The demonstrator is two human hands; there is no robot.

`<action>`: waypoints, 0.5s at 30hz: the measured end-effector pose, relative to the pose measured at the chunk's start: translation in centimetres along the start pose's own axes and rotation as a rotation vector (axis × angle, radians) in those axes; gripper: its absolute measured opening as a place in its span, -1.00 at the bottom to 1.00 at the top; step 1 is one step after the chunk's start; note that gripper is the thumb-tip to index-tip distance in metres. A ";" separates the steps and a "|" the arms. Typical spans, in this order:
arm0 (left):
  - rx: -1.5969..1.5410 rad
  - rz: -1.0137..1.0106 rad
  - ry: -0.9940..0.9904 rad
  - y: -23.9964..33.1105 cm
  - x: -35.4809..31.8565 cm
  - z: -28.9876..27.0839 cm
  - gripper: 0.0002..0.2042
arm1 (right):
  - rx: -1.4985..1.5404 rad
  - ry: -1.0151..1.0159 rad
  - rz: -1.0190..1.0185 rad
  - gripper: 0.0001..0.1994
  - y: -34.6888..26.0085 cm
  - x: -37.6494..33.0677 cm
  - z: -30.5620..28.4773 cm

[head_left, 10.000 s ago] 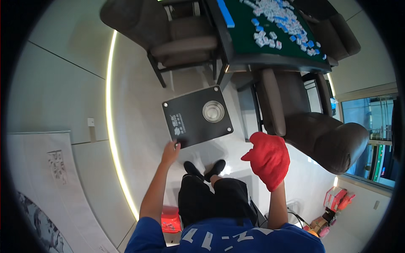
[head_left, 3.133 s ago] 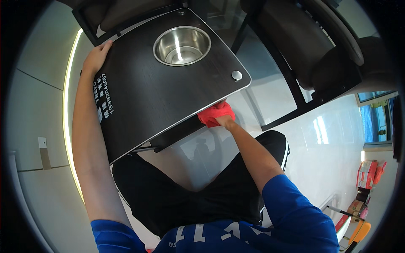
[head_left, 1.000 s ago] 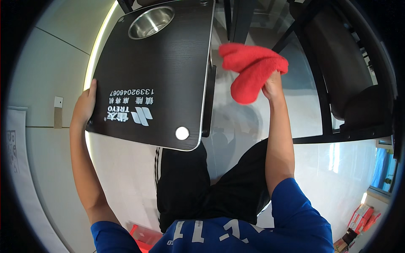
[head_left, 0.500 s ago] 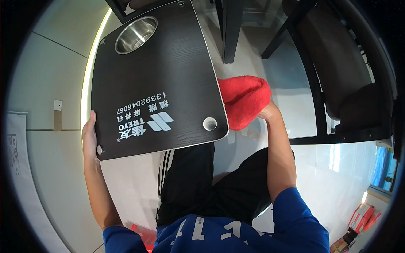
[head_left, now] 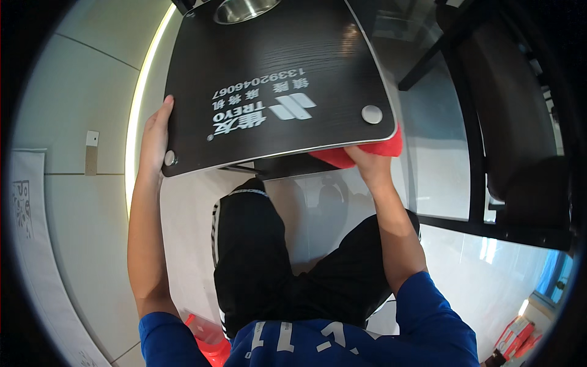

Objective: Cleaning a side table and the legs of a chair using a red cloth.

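Note:
In front of me is a dark wood-grain side-table top with a pale rim, white printing and round metal studs at its corners. A steel cup holder is set into its far part, cut off by the upper edge of the picture. My left hand is closed on the left edge, near the front left corner. Bunched in my right hand is a red cloth, below the front right corner. The top hides part of that cloth and some of my right fingers.
Dark chairs stand at the right. Along the left runs a pale panelled wall with a glowing light strip. A red plastic container sits by my left side, and red packages lie at lower right.
The side-table top has shifted right and farther from me within the view, my left hand still on its edge. My right hand and the red cloth have moved from beside its right edge to under its front corner.

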State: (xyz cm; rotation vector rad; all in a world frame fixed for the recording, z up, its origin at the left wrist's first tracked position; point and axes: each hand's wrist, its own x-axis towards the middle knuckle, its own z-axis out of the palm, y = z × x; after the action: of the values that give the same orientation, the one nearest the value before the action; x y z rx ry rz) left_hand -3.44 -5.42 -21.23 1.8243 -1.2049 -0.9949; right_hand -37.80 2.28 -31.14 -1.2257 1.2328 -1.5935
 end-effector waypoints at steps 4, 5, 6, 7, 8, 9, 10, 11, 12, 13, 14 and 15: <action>0.009 -0.024 0.003 1.6 0.5 1.7 -0.42 | -0.089 -0.014 -0.111 -0.53 2.3 1.6 -0.8; 0.016 -0.030 0.019 1.7 0.4 1.2 -0.42 | -0.075 -0.026 -0.107 -0.53 3.8 1.4 -0.8; 0.009 -0.044 0.015 2.0 0.3 1.4 -0.42 | -0.067 -0.022 -0.147 -0.55 5.3 1.3 -1.0; 0.000 -0.059 0.009 2.3 0.2 1.8 -0.43 | -0.061 -0.019 -0.188 -0.56 6.4 1.2 -1.0; 0.000 -0.071 0.034 2.6 -0.4 2.3 -0.44 | -0.046 -0.014 -0.135 -0.59 7.0 0.7 -1.1; 0.002 -0.075 0.038 2.6 -0.5 2.3 -0.44 | -0.043 -0.018 -0.132 -0.59 8.0 0.2 -1.3; -0.025 -0.050 0.043 2.2 -0.5 2.2 -0.44 | -0.029 -0.010 -0.100 -0.59 9.7 -0.5 -1.5; -0.055 -0.023 0.045 2.2 -0.4 2.2 -0.44 | -0.019 -0.001 -0.072 -0.60 11.5 -1.0 -1.7; -0.078 -0.032 0.055 2.9 -0.8 2.4 -0.45 | -0.017 -0.004 -0.071 -0.60 13.4 -1.6 -1.7; -0.082 -0.035 0.054 3.0 -0.6 2.2 -0.45 | -0.169 0.017 -0.012 -0.58 15.4 -2.4 -2.0; -0.077 -0.058 0.015 2.8 -0.4 2.2 -0.46 | -0.325 0.038 0.048 -0.56 17.1 -3.3 -2.4; -0.068 -0.074 -0.019 2.8 -0.3 1.9 -0.47 | -0.326 0.036 0.045 -0.56 18.5 -4.0 -2.4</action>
State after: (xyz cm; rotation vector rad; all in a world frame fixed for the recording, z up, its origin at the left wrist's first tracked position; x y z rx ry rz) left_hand -6.22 -6.29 -19.56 1.8214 -1.1076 -1.0838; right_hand -38.92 2.16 -50.22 -1.3612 1.5775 -1.4242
